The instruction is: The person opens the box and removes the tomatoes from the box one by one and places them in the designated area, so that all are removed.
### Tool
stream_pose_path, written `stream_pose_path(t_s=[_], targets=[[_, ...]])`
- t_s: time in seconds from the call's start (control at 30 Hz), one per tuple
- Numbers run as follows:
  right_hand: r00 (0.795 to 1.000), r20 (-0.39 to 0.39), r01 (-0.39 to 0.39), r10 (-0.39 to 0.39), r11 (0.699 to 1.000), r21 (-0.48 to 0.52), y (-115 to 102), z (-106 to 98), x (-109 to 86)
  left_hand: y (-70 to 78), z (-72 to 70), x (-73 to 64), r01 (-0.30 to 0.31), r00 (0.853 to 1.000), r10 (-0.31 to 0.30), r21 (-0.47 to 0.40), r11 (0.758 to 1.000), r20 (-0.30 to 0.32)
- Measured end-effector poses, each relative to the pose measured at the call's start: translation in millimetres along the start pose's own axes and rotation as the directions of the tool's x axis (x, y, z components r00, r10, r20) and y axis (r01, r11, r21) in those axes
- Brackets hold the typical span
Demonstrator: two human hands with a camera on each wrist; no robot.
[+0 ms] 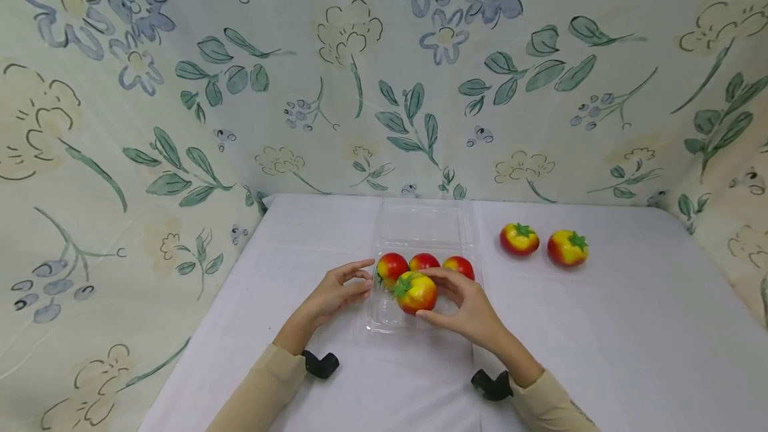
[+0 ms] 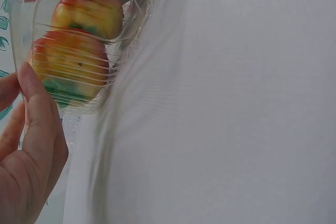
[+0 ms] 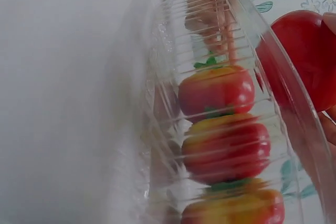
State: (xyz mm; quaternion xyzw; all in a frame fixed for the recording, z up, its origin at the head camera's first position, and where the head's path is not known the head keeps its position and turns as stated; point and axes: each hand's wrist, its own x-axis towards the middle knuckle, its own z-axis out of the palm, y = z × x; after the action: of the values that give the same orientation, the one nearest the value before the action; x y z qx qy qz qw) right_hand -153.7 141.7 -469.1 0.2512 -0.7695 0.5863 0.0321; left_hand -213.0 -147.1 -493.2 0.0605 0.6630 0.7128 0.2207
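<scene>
A big cloth wall (image 1: 336, 105) hangs at the back and sides, with blue flowers, cream flowers and green sprigs drawn on it. A white table (image 1: 630, 339) is in front of it. Two tan arms come in from the near side, a left sleeve (image 1: 261, 379) and a right sleeve (image 1: 547, 399).

A clear box (image 1: 384, 330) sits on the table, between the two hands. Its lid (image 1: 426, 225) is open and lies back on the far side.

The left hand (image 1: 336, 291) is at the left side of the box. Its fingers are a bit bent, with a small gap to the thumb. They are right at the rim, but I cannot tell if they pinch it. The right hand (image 1: 471, 309) is over the right side of the box. Its fingers are bent and open just as wide as the fruit they hold.

This held fruit (image 1: 420, 295) is red and yellow. It is over the near part of the box, with its top turned to the left. Three fruits (image 1: 425, 261) are in a row in the far part of the box. Two fruits (image 1: 519, 242) sit on the table, right of the box, near each other. A black knob (image 1: 321, 365) is at the left wrist, and another (image 1: 492, 387) at the right. The held fruit has a little green top (image 1: 405, 283).
</scene>
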Motion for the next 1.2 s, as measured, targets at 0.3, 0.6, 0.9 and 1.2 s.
stream_pose_path(t_s=[0.3,0.6,0.9,1.2], targets=[[1.000,-0.006,-0.016,0.016,1.000,0.007,-1.8,-10.8,-1.6,0.6,-1.4,-0.1,-0.006,1.000,0.006,0.003,1.000,0.012],[1.000,-0.022,-0.006,0.006,0.999,0.039,0.4,-22.9,-4.8,-0.5,-2.8,0.3,-0.010,1.000,0.010,-0.002,1.000,0.023],[0.999,-0.042,-0.017,0.019,0.998,0.053,3.1,-33.4,-9.3,-0.5,-2.9,0.2,-0.001,1.000,0.001,-0.007,1.000,0.020],[0.997,-0.066,-0.031,0.034,0.999,0.044,6.9,-45.4,-13.7,0.2,-1.5,0.4,0.000,1.000,0.000,0.001,1.000,0.018]])
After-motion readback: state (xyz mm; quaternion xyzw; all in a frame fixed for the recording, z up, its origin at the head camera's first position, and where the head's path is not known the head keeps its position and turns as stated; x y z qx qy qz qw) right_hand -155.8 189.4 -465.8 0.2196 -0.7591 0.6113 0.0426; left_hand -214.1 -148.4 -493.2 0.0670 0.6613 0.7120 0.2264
